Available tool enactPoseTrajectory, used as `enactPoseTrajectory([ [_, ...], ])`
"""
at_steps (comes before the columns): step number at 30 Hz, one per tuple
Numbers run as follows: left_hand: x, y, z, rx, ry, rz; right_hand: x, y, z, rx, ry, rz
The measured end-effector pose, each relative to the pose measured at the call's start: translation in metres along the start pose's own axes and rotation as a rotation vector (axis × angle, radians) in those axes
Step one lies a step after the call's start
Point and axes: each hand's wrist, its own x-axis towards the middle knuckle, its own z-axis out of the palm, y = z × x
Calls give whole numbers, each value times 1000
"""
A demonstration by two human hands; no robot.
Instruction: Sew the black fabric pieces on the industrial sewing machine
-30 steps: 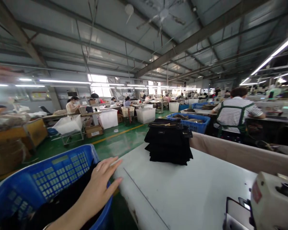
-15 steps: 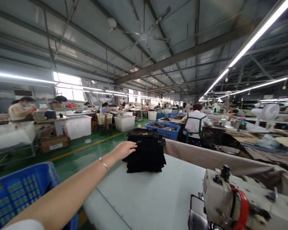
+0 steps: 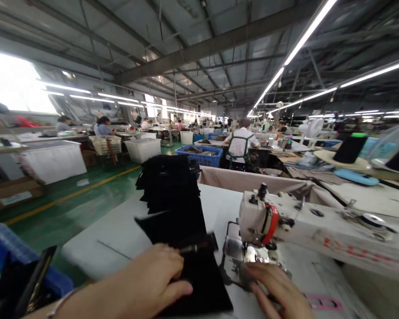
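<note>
the cloth [image 3: 208, 285] at the left hand [image 3: 158, 274] looks black and straight-edged.

Big workshop on my end tbh: green floor [image 3: 99, 199] w/ a yellow line [image 3: 80, 192], grey roof [image 3: 118, 24] w/ a thick beam [image 3: 193, 45], strip lights [image 3: 304, 39] running way back. I've got a bright window [image 3: 13, 84] far left, white bins [image 3: 55, 164], tables [image 3: 214, 143] behind + a fan [image 3: 311, 127].

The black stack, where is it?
In the head view, the black stack sits on the white table, beyond the left hand and left of the sewing machine.
</note>
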Motion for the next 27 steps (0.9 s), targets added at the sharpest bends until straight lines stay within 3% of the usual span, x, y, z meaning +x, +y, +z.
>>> enactPoseTrajectory([
  [1, -3, 8, 25, -64, -44, -17, 1, -15, 2, 9, -60, 4],
  [4, 5, 14, 81, -65, 42, -85, -6, -51, 21, 32, -116, -16],
  [7, 24, 11, 102, -92, 119, -63, -22, -67, 41, 17, -98, 69],
  [13, 38, 15, 92, -204, 104, -19, -44, -74, 46, 86, 21, 384],
  [17, 33, 26, 76, -383, 68, -67, -37, -78, 34, 163, 45, 384],
  [20, 24, 41, 57, -839, 30, -124, -22, -78, 9, 235, 39, 295],
  [23, 15, 54, 42, -1274, -49, -61, -4, -77, -23, 292, -8, 224],
  [27, 10, 64, 43, -1531, -50, -135, 13, -80, -55, 466, -124, 269],
])
